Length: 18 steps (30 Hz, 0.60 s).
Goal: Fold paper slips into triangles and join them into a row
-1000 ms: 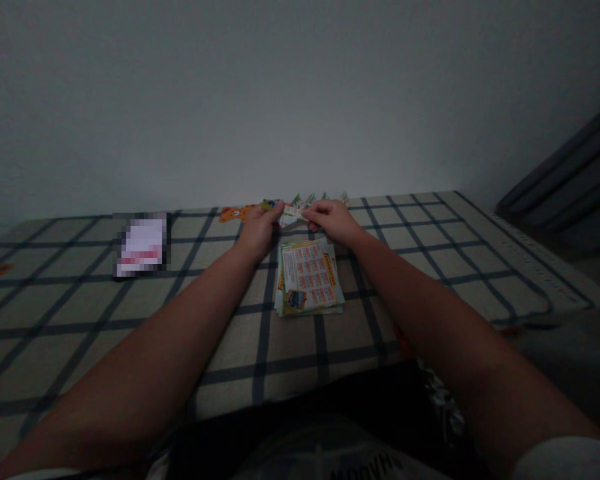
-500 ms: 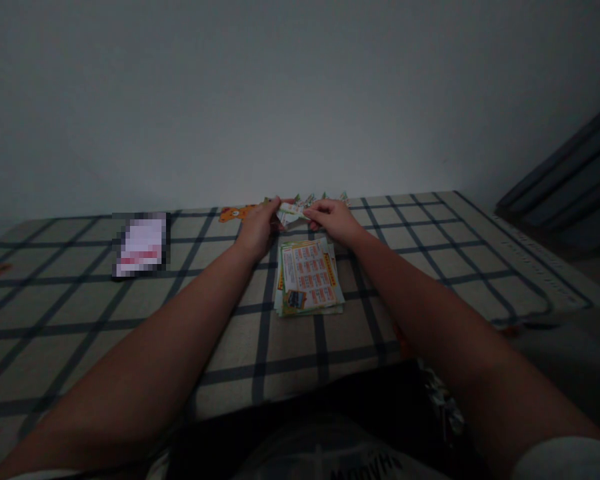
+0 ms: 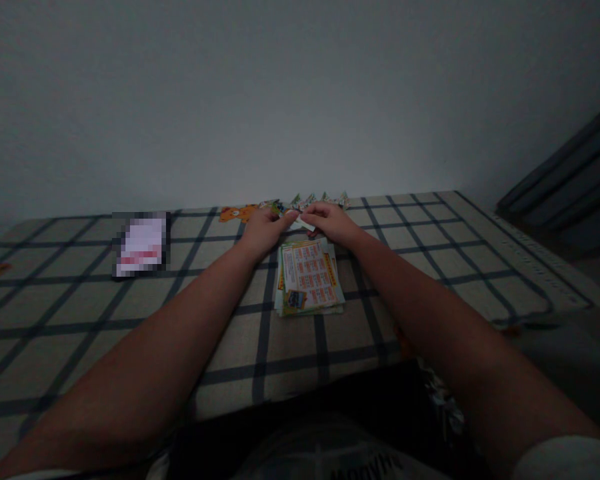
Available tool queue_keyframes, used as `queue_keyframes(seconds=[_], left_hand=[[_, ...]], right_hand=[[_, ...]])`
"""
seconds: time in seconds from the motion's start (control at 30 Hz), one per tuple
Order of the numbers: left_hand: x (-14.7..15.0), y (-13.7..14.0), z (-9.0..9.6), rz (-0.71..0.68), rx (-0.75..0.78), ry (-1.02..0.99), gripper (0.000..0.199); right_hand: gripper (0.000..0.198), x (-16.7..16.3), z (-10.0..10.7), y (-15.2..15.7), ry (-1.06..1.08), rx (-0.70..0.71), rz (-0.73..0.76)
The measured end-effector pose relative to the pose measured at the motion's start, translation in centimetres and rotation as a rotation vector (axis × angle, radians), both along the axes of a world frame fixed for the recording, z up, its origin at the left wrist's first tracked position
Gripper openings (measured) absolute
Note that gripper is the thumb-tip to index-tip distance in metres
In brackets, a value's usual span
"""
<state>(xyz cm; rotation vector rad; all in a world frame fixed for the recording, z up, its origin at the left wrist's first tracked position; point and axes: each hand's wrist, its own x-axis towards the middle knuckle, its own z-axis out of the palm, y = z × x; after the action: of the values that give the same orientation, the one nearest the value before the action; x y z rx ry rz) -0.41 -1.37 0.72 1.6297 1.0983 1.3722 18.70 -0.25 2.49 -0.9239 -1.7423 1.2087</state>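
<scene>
Near the far edge of the table, my left hand (image 3: 265,230) and my right hand (image 3: 331,221) meet over a small folded piece of printed paper (image 3: 307,224). Both hands are closed on it, with thumbs and fingers pinching; much of the paper is covered by the fingers. Just in front of the hands lies a loose stack of printed paper sheets (image 3: 310,277), white and green with orange blocks of print. Behind the hands stand several small folded paper pieces (image 3: 305,200) in a row along the wall side.
A checked tablecloth (image 3: 220,337) with bear prints covers the table. At the left lies a pixelated phone-like object (image 3: 143,245). The pale wall (image 3: 300,100) rises directly behind the table, and a dark ridged surface (image 3: 565,173) stands at the far right.
My left hand has shifted slightly right and turned over the paper, closer to my right hand. The paper now looks smaller and more folded. The stack has not moved.
</scene>
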Motion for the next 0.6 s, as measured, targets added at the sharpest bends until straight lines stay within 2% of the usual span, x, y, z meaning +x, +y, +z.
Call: queue_keyframes(seconds=[0.2,0.33,0.47,0.6], left_hand=[[0.07,0.16,-0.4,0.009,0.027,0.032,0.042],[-0.11,0.45,-0.78,0.067,-0.017,0.115,0.049],[-0.24,0.48,-0.79,0.079,0.008,0.163,0.052],[-0.13,0.25,-0.51,0.111,0.011,0.187,0.05]], right_hand=[[0.008,-0.03,-0.38,0.36,0.067,0.032,-0.031],[0.008,-0.07,-0.3,0.24,0.068,0.03,-0.054],[0.011,-0.2,-0.36,0.18,0.082,-0.001,-0.022],[0.012,-0.16,-0.28,0.32,0.056,0.003,-0.012]])
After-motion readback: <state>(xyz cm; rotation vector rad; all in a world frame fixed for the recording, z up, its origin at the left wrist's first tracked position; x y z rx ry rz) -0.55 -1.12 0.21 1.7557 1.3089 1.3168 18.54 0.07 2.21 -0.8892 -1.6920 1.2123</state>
